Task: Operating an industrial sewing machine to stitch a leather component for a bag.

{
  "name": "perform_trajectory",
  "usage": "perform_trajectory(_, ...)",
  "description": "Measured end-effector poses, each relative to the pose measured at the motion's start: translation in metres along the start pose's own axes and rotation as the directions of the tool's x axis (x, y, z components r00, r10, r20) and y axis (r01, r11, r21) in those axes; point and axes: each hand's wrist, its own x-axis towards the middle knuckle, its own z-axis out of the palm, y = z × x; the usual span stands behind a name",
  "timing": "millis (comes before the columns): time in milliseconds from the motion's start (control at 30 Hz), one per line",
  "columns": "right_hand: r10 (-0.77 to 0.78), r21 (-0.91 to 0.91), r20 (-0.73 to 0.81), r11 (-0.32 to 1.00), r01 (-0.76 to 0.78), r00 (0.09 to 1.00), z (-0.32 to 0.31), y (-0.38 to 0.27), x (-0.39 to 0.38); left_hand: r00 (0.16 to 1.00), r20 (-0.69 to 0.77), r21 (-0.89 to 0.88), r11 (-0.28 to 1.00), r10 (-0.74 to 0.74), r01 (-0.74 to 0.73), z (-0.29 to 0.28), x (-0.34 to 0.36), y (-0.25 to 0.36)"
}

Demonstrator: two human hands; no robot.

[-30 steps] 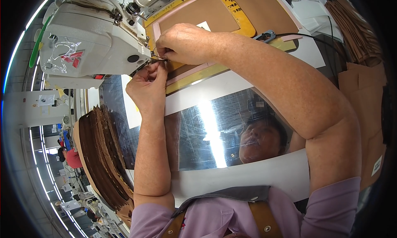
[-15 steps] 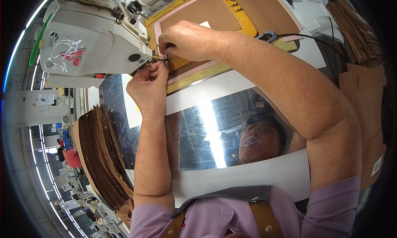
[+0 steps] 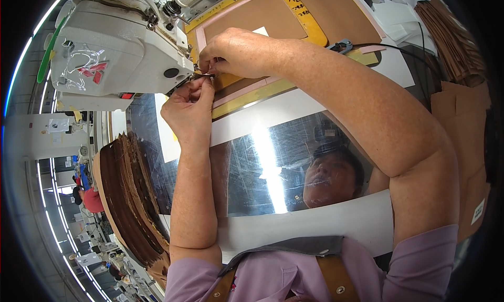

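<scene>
Both my hands meet at the needle end of a white sewing machine (image 3: 123,55). My left hand (image 3: 190,108) is closed in a pinch just below the needle area, by a small dark piece whose kind I cannot make out. Above it, my right hand (image 3: 236,52) curls its fingers down to the same spot, fingertips pressed together. What those fingers hold, if anything, is too small to name. Under my right hand lies a yellow frame (image 3: 313,35) with pink strips along its inner edge, around brown sheet material (image 3: 257,16).
A stack of dark brown pieces (image 3: 126,197) stands left of my left forearm. Grey-blue snips (image 3: 341,46) lie beside the frame. A shiny metal plate (image 3: 252,170) spans the near table. Brown pieces (image 3: 446,34) and white sheets (image 3: 394,21) are piled at far right.
My right fingertips have shifted slightly at the needle area, closer to my left fingertips. My left hand has barely moved.
</scene>
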Motion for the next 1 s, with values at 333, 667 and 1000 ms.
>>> perform_trajectory(333,0.007,-0.093,-0.016,0.996,-0.009,1.0,0.0059,0.0025,0.0035,1.0,-0.024,0.019,1.0,0.001,-0.001,0.0001,-0.0014,0.0046)
perform_trajectory(667,-0.012,-0.146,-0.035,0.989,0.007,0.999,0.0049,-0.0011,0.0014,1.0,-0.02,0.006,1.0,0.001,-0.001,-0.0003,-0.0004,0.0027)
perform_trajectory(1000,0.024,-0.105,-0.035,0.994,-0.027,0.999,0.0001,0.0001,0.0011,1.0,-0.022,-0.026,0.999,-0.023,0.022,0.0006,-0.0004,0.003)
